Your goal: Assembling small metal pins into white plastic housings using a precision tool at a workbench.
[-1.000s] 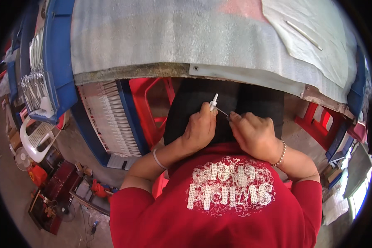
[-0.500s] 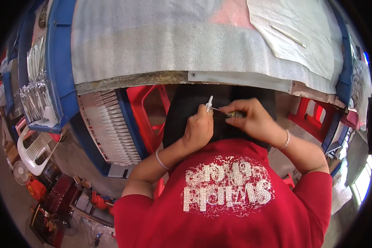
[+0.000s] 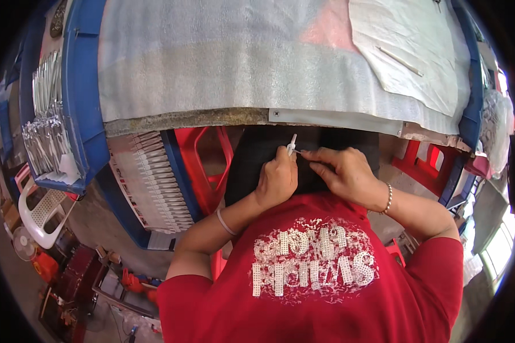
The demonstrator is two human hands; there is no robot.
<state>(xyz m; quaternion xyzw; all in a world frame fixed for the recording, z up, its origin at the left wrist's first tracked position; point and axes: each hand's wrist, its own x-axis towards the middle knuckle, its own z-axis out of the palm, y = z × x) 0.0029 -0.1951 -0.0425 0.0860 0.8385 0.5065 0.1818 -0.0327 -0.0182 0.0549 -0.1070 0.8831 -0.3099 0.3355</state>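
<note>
My left hand (image 3: 277,178) is closed, pinching a small white plastic piece (image 3: 292,144) with a slim pointed tip sticking upward. Facing it over my lap, my right hand (image 3: 349,173) is closed too, back of the hand up. From its fingertips the thin metal shaft of what looks like a small screwdriver (image 3: 298,151) reaches to the side of the white piece. The tool's handle is hidden within my right hand. Whether the shaft's end sits in the piece or only touches it, I cannot tell.
Ahead stands a table (image 3: 212,74) covered in white foam sheet, with a cloth (image 3: 406,51) and a slim white stick (image 3: 399,61) on it. A blue bin (image 3: 83,114) of silvery pieces is at left. Beneath is a tray (image 3: 137,188) of rowed white parts, beside red stools (image 3: 203,160).
My right hand has turned over, and the tool's yellowish handle that showed between its fingers is now hidden. The left hand keeps its hold. The view has shifted slightly.
</note>
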